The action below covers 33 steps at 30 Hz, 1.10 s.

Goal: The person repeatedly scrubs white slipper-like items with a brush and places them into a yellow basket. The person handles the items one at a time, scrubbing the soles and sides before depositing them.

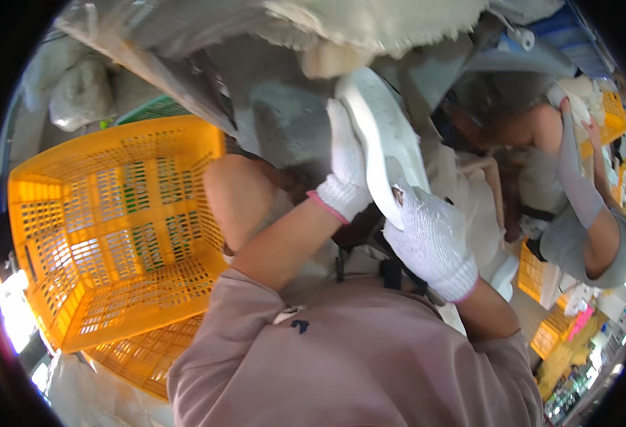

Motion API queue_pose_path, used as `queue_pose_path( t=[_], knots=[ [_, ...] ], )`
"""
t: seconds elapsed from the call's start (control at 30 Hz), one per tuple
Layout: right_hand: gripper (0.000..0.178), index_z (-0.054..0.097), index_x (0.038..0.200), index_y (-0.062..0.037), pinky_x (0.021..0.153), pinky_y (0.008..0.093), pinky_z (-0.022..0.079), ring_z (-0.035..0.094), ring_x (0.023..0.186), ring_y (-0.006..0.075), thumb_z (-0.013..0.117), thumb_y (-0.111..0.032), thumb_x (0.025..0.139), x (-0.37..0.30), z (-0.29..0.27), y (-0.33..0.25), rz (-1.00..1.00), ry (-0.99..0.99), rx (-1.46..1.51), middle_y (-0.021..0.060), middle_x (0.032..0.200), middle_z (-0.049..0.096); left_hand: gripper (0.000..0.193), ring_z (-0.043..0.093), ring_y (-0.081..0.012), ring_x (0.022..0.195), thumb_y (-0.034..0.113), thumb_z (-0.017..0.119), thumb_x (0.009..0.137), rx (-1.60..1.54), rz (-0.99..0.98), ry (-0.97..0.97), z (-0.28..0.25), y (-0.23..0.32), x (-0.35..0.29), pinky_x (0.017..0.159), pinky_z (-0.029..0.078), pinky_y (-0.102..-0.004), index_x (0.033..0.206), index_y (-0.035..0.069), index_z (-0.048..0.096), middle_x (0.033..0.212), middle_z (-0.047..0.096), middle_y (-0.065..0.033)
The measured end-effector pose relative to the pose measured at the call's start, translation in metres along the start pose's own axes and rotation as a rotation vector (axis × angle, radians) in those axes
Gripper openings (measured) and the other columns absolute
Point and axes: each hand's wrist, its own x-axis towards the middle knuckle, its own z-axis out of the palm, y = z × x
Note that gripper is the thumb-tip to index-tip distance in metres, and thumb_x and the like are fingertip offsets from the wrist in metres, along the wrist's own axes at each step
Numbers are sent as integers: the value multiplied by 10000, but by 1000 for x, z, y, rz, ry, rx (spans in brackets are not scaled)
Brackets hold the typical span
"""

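A long, curved white piece shaped like a shoe sole is held up at a slant between my two gloved hands. My left hand, in a white knit glove with a pink cuff, presses along its left edge with the fingers pointing up. Around the lower end closes my right hand, whose glove has a dark, worn spot near a fingertip. The sole's upper end lies just under a fuzzy white pad or wheel, close to it; whether they touch I cannot tell.
Yellow perforated crates are stacked at my left, with clear plastic bags behind. Grey sheeting hangs beneath the white pad. On the right a co-worker in grey handles white pieces beside more yellow crates.
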Motion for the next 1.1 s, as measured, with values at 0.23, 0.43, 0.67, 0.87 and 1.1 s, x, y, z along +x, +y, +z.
queue_pose_path(
  t=[0.23, 0.43, 0.67, 0.87, 1.1],
  knots=[
    [576, 581, 1420, -71, 589, 470, 546, 694, 716, 325, 685, -166, 862, 106, -70, -52, -194, 146, -138, 123, 821, 673, 715, 585, -405, 1301, 612, 414, 1087, 944, 311, -268, 11, 58, 39, 1135, 473, -547, 1530, 55, 476, 1447, 592, -209],
    [324, 725, 1165, -140, 571, 452, 535, 675, 676, 296, 689, -177, 845, -10, -16, 12, -100, 288, -19, 70, 821, 677, 740, 547, -351, 1384, 653, 422, 1071, 346, 292, 262, 0, 5, -8, 1237, 360, -499, 1578, 117, 481, 1502, 588, -138],
    [292, 705, 1150, -102, 824, 399, 605, 720, 892, 316, 753, -230, 893, -287, 1, 90, 1169, 1093, 556, 78, 1049, 709, 909, 595, -407, 1319, 726, 404, 1061, 940, -477, 252, -41, -6, 6, 1104, 494, -509, 1615, 6, 366, 1508, 546, -279],
    [370, 677, 1271, 23, 912, 379, 602, 705, 1055, 231, 737, -167, 960, -354, 48, 130, 1094, 1658, 1299, 99, 1186, 721, 773, 685, -270, 1115, 648, 502, 1065, 1362, -514, 350, -85, -9, 22, 879, 575, -379, 1539, 38, 471, 1378, 641, -177],
    [505, 614, 1408, 57, 936, 332, 569, 679, 1084, 182, 739, -90, 941, -291, 74, 114, 1055, 1379, 1146, 107, 1257, 714, 565, 653, -132, 782, 548, 545, 1072, 1522, -413, 473, -95, 12, 2, 651, 536, -307, 1366, 68, 591, 1094, 695, -77]
  ],
)
